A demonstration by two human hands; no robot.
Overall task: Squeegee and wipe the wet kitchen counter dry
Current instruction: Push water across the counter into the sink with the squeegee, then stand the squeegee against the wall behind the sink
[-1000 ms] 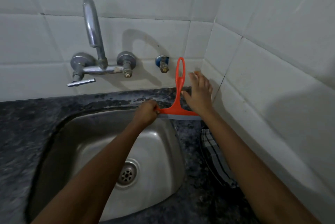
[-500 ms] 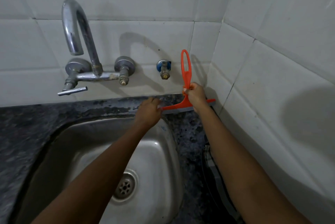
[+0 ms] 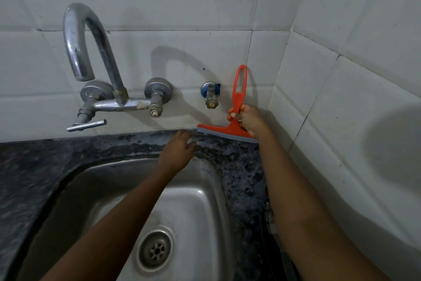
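While the wiping is not yet begun, step in hand: the squeegee stage is judged to be under way, at the start of a stroke.
Squeegee (image 3: 230, 131): it is held over the far strip of the counter (image 3: 237, 166), right of the sink (image 3: 200, 201); its grey rubber edge is set on or just above the dark stone, its left end is at the foot of the back wall, and its orange loop handle is stood upright against the tiles.
Right hand (image 3: 250, 120): the fingers are curled round the handle just above the blade head, and the tool is gripped firmly.
Left hand (image 3: 180, 148): nothing is held; the fingers are loosely spread and rested on the counter at the sink's far rim, just left of the blade's end.
Counter: wet patches are suggested by the sheen behind the sink, though the dim light makes this hard to confirm.
Next move: the blade is probably to be pressed flat and drawn toward the sink, so that water is pushed over the rim into the basin; even pressure is called for.
Left hand's part: it is likely to need lifting clear of the blade's path.
Cloth: none can be identified with certainty.
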